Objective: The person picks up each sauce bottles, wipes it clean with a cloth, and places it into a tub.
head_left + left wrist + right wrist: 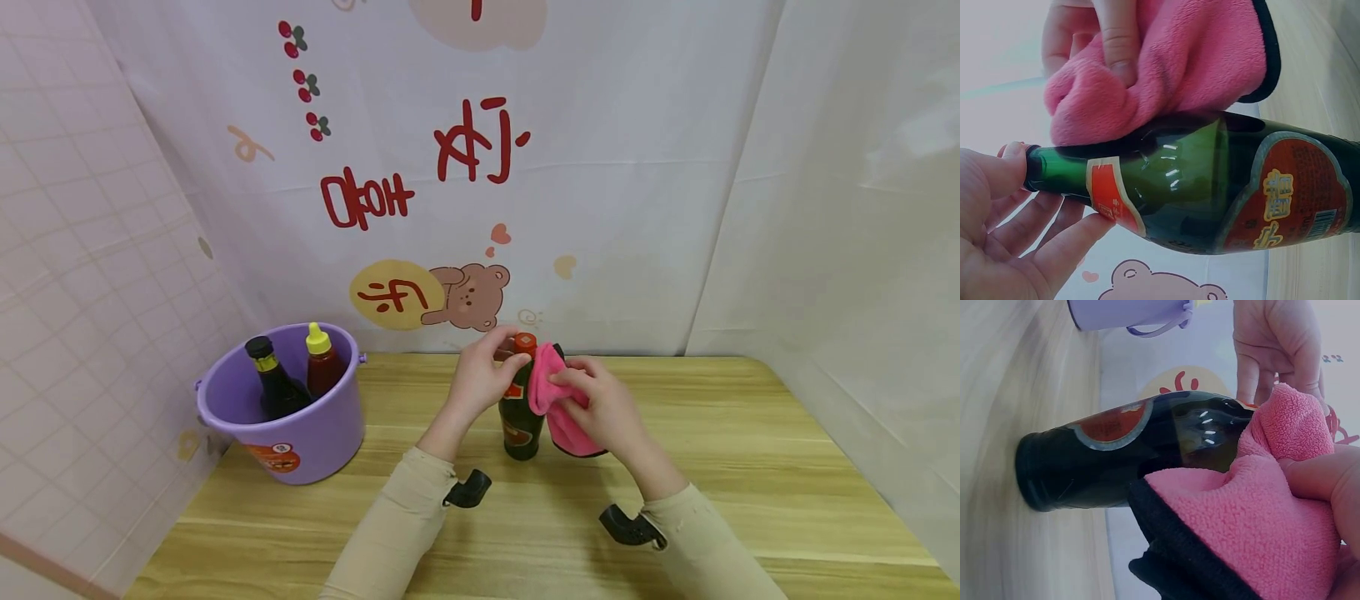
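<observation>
A dark green glass bottle with a red cap and red labels stands upright on the wooden table. My left hand holds it at the neck, thumb and fingers around the part just below the cap. The label faces the left wrist camera. In my right hand is a pink cloth with a black edge, pinched between thumb and fingers. The bunched cloth touches the bottle's shoulder and neck on the right side, as the left wrist view shows.
A purple bucket stands at the table's left side. Inside are a dark bottle with a black cap and a red sauce bottle with a yellow nozzle. A printed curtain hangs behind the wooden table.
</observation>
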The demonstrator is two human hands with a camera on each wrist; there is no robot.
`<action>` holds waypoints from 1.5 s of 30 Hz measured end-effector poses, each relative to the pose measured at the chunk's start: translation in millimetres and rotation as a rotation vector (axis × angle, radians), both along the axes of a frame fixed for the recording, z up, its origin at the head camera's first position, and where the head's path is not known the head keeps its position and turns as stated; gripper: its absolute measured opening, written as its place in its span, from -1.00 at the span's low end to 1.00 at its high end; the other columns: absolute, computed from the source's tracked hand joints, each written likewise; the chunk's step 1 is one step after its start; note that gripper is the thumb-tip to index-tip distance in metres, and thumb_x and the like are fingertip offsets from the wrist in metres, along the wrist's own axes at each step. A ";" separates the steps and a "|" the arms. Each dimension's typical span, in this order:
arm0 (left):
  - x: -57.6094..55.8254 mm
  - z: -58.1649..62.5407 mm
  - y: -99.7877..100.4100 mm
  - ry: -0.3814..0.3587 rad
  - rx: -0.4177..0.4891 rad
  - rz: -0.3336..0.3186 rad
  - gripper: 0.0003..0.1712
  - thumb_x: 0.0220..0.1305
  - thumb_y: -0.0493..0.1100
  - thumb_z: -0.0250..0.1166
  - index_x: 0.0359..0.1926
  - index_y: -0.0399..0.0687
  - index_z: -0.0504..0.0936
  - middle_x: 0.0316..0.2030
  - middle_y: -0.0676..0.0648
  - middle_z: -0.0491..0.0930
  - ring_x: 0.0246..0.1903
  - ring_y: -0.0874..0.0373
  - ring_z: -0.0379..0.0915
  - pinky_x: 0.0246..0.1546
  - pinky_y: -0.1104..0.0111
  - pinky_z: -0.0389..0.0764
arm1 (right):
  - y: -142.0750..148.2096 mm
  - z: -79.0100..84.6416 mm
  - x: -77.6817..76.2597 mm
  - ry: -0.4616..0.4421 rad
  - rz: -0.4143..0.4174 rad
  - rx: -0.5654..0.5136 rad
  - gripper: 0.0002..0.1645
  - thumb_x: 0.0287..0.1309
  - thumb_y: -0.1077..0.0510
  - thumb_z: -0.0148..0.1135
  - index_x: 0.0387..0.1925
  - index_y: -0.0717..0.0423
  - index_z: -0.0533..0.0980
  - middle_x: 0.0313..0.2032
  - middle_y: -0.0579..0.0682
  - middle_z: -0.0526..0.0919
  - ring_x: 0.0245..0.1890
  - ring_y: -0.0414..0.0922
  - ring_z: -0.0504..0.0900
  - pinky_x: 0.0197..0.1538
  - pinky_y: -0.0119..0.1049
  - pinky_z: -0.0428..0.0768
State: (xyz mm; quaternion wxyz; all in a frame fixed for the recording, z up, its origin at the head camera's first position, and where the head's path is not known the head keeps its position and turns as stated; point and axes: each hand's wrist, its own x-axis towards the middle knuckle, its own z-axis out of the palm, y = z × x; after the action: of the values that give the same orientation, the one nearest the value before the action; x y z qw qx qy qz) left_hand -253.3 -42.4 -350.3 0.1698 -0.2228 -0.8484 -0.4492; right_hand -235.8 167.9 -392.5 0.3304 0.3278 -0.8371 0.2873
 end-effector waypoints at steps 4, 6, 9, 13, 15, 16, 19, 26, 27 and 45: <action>-0.2 -0.3 -0.2 0.005 -0.001 0.002 -0.63 0.31 -0.15 0.36 0.11 -0.03 0.57 -0.13 -0.08 0.69 -0.12 0.01 0.64 -0.11 0.18 0.65 | 2.3 -6.6 -0.2 0.028 0.005 0.014 -0.59 -0.20 0.36 0.60 -0.23 0.06 0.65 -0.09 0.17 0.58 -0.27 0.06 0.65 -0.30 -0.04 0.66; -0.2 0.0 -0.1 0.006 -0.002 0.004 -0.63 0.31 -0.15 0.36 0.11 -0.04 0.57 -0.13 -0.08 0.70 -0.13 0.01 0.64 -0.10 0.17 0.64 | 3.1 -9.5 0.5 0.035 0.005 0.020 -0.59 -0.20 0.35 0.60 -0.23 0.06 0.65 -0.10 0.16 0.57 -0.29 0.05 0.65 -0.31 -0.05 0.66; -0.2 -0.1 -0.1 0.010 -0.001 0.004 -0.63 0.31 -0.16 0.36 0.11 -0.04 0.57 -0.14 -0.08 0.70 -0.13 0.01 0.65 -0.10 0.17 0.64 | 4.2 -13.5 2.2 0.033 0.000 0.029 -0.59 -0.20 0.35 0.60 -0.24 0.05 0.65 -0.12 0.14 0.57 -0.30 0.03 0.65 -0.33 -0.06 0.66; -0.2 -0.5 -0.2 0.018 0.000 0.002 -0.63 0.30 -0.16 0.36 0.11 -0.05 0.57 -0.14 -0.08 0.70 -0.14 0.01 0.65 -0.09 0.17 0.63 | 6.2 -18.9 4.6 0.024 -0.005 0.037 -0.59 -0.21 0.35 0.61 -0.26 0.05 0.64 -0.13 0.13 0.57 -0.31 0.03 0.65 -0.33 -0.07 0.66; 0.3 -0.4 -0.1 0.017 0.001 0.002 -0.63 0.30 -0.16 0.36 0.12 -0.05 0.57 -0.14 -0.08 0.70 -0.14 0.01 0.65 -0.08 0.17 0.63 | 7.7 -22.2 5.4 0.024 -0.007 0.040 -0.58 -0.23 0.36 0.61 -0.27 0.05 0.64 -0.13 0.13 0.57 -0.31 0.03 0.64 -0.34 -0.07 0.65; 0.5 -0.2 -0.1 0.013 0.001 0.003 -0.62 0.30 -0.15 0.36 0.12 -0.05 0.57 -0.13 -0.08 0.70 -0.14 0.01 0.65 -0.08 0.17 0.63 | 8.4 -23.8 5.7 0.022 -0.007 0.042 -0.58 -0.23 0.36 0.62 -0.27 0.05 0.64 -0.13 0.13 0.57 -0.32 0.03 0.64 -0.34 -0.07 0.65; 0.8 0.2 0.0 0.007 -0.002 0.010 -0.62 0.31 -0.14 0.36 0.12 -0.03 0.57 -0.13 -0.07 0.70 -0.13 0.01 0.65 -0.09 0.17 0.64 | 10.3 -28.2 6.1 0.018 -0.003 0.049 -0.58 -0.24 0.37 0.62 -0.27 0.05 0.64 -0.14 0.13 0.57 -0.32 0.03 0.64 -0.34 -0.06 0.65; 1.8 1.3 0.0 0.005 0.003 0.009 -0.62 0.31 -0.15 0.36 0.12 -0.03 0.57 -0.14 -0.07 0.70 -0.14 0.02 0.65 -0.10 0.18 0.64 | 14.2 -36.4 7.2 0.014 -0.003 0.061 -0.56 -0.26 0.40 0.61 -0.28 0.04 0.64 -0.15 0.13 0.59 -0.34 0.02 0.65 -0.35 -0.07 0.65; 1.8 1.3 0.1 0.006 0.004 0.008 -0.62 0.31 -0.15 0.36 0.12 -0.03 0.57 -0.14 -0.07 0.70 -0.14 0.02 0.65 -0.10 0.18 0.64 | 14.7 -37.7 7.5 0.012 -0.007 0.065 -0.56 -0.27 0.40 0.61 -0.28 0.04 0.64 -0.15 0.13 0.59 -0.34 0.02 0.65 -0.35 -0.07 0.65; 1.7 1.2 1.3 0.017 -0.002 0.008 -0.64 0.30 -0.16 0.37 0.10 -0.03 0.57 -0.15 -0.07 0.70 -0.16 0.03 0.66 -0.10 0.20 0.63 | 15.1 -56.0 9.1 -0.080 -0.033 0.165 -0.59 -0.24 0.41 0.59 -0.31 0.01 0.66 -0.21 0.05 0.57 -0.32 -0.05 0.60 -0.31 -0.16 0.63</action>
State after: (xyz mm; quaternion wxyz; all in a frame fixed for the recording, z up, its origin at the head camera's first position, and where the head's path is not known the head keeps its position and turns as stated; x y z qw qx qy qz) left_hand -251.6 -41.1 -349.0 0.1788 -0.2233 -0.8483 -0.4457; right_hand -226.6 183.1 -448.6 0.2733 0.3285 -0.8757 0.2248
